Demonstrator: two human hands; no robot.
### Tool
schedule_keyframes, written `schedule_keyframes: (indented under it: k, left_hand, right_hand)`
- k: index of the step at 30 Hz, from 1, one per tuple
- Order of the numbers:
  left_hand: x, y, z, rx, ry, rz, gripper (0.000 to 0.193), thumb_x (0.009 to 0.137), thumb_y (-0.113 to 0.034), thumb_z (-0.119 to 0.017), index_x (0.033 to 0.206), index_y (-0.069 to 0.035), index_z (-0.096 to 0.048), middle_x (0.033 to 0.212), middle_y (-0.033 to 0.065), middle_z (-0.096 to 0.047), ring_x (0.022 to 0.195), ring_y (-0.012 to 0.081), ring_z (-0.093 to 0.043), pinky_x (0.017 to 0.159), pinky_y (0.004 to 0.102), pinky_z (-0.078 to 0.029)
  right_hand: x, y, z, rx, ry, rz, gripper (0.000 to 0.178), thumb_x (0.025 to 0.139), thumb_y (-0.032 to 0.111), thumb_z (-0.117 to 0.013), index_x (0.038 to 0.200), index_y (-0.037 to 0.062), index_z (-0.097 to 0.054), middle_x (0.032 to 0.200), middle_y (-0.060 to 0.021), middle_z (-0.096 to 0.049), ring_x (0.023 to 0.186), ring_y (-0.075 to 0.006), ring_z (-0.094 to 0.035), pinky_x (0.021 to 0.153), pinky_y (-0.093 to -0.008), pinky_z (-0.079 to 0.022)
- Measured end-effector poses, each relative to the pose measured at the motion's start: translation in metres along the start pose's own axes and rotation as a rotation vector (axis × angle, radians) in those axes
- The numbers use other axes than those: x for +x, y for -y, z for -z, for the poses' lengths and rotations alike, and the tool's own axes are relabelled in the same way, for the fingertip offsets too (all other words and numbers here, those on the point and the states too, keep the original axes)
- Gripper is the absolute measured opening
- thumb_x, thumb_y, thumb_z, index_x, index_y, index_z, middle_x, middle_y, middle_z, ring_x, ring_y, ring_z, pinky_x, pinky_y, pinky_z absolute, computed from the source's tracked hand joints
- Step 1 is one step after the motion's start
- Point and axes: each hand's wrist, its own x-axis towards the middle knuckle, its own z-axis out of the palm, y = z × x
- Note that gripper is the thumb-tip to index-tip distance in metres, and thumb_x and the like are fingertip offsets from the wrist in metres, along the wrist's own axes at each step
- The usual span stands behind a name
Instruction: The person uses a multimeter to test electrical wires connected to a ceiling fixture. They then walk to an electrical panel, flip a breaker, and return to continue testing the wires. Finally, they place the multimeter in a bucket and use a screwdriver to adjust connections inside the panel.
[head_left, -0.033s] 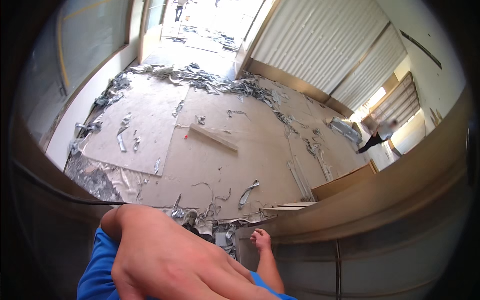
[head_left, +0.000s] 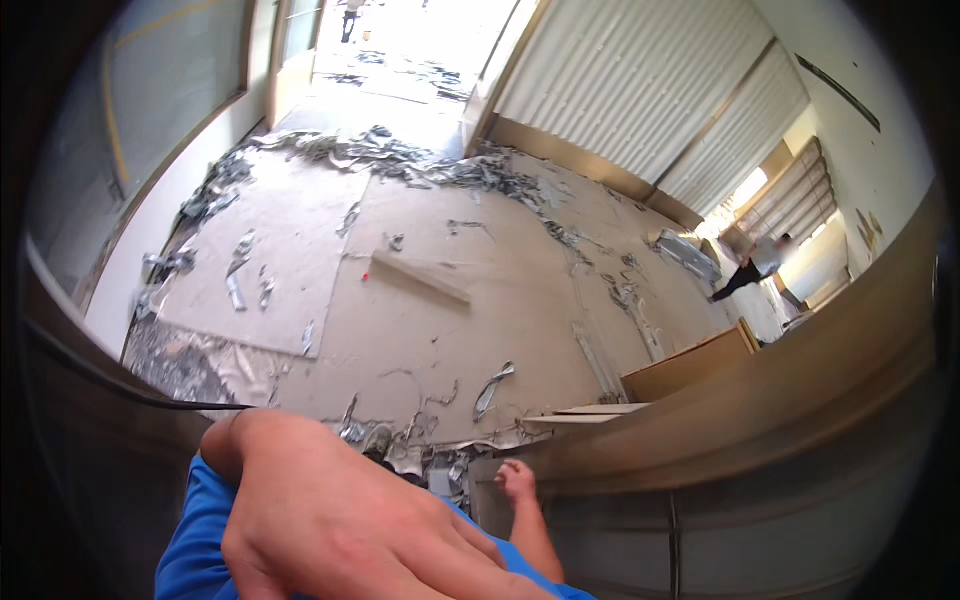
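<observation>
My left hand (head_left: pixel 350 500) looms large and close at the lower edge, back of the hand up. Its fingers stretch toward the lower right, and their tips fall outside the picture. Behind it shows a blue sleeve (head_left: pixel 190 530). Farther off and lower, my right hand (head_left: pixel 515 480) hangs beside a brown wooden panel (head_left: pixel 620 455), its fingers loosely bent and slightly apart with nothing visible in them. Whether it touches the panel I cannot tell. One shoe (head_left: pixel 378 441) shows past my left hand, among torn grey scraps (head_left: pixel 408 458).
Large flat boards (head_left: pixel 450 350) cover the floor, with a loose wooden strip (head_left: pixel 420 277) on top. Crumpled grey strips (head_left: pixel 400 160) lie along the doorway. A wooden box (head_left: pixel 690 362) stands at right. A person (head_left: pixel 762 262) is at far right, another (head_left: pixel 350 20) outside the doorway.
The whole view has shifted a little, so the floor and doorway sit slightly farther left. The person at far right has changed posture slightly. My left hand keeps its place in the picture.
</observation>
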Motion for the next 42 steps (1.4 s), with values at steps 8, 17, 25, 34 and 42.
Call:
schedule_keyframes:
  k: [8, 17, 25, 34, 42]
  left_hand:
    - [0.051, 0.129, 0.255, -0.214, -0.032, -0.254, 0.091, 0.097, -0.054, -0.064, 0.137, 0.026, -0.048, 0.136, 0.0438, -0.053, 0.117, 0.0504, -0.064, 0.092, 0.0453, -0.057]
    - [0.083, 0.304, 0.466, -0.426, 0.036, -0.319, 0.086, 0.095, -0.047, -0.069, 0.139, 0.024, -0.047, 0.138, 0.0432, -0.052, 0.119, 0.0501, -0.064, 0.096, 0.0452, -0.055]
    - [0.145, 0.396, 0.675, -0.688, 0.205, 0.027, 0.082, 0.098, -0.035, -0.069, 0.154, 0.011, -0.033, 0.140, 0.0473, -0.046, 0.129, 0.0596, -0.052, 0.104, 0.0627, -0.045]
    - [0.119, 0.613, 0.896, -0.544, 0.327, 0.345, 0.098, 0.092, -0.039, -0.078, 0.159, 0.007, -0.025, 0.145, 0.0344, -0.051, 0.134, 0.0456, -0.054, 0.111, 0.0504, -0.043]
    - [0.220, 0.782, 1.042, -0.042, 0.446, 0.771, 0.078, 0.092, -0.033, -0.076, 0.155, -0.003, -0.042, 0.136, 0.0214, -0.064, 0.124, 0.0346, -0.064, 0.106, 0.0431, -0.049]
  right_hand:
    - [0.087, 0.000, -0.051, -0.328, 0.032, -0.269, 0.037, 0.087, 0.030, -0.076, 0.116, 0.0073, -0.075, 0.092, -0.0093, -0.076, 0.076, -0.0181, -0.072, 0.064, -0.0360, -0.058]
    - [0.299, 0.060, -0.013, -0.300, -0.102, -0.328, 0.035, 0.087, 0.026, -0.077, 0.117, 0.0067, -0.074, 0.089, -0.0094, -0.076, 0.073, -0.0176, -0.071, 0.066, -0.0333, -0.058]
    - [0.531, 0.219, 0.108, -0.158, -0.160, -0.157, 0.034, 0.090, 0.021, -0.071, 0.120, 0.0040, -0.071, 0.090, -0.0095, -0.074, 0.073, -0.0174, -0.069, 0.066, -0.0344, -0.056]
    - [0.651, 0.292, 0.224, 0.269, -0.606, -0.197, 0.024, 0.089, 0.019, -0.070, 0.107, 0.0026, -0.072, 0.076, -0.0069, -0.069, 0.068, -0.0163, -0.067, 0.057, -0.0342, -0.052]
    - [0.651, 0.211, 0.212, 0.149, -0.373, -0.656, 0.017, 0.097, 0.022, -0.063, 0.090, 0.0071, -0.067, 0.088, -0.0100, -0.070, 0.082, -0.0250, -0.071, 0.062, -0.0413, -0.052]
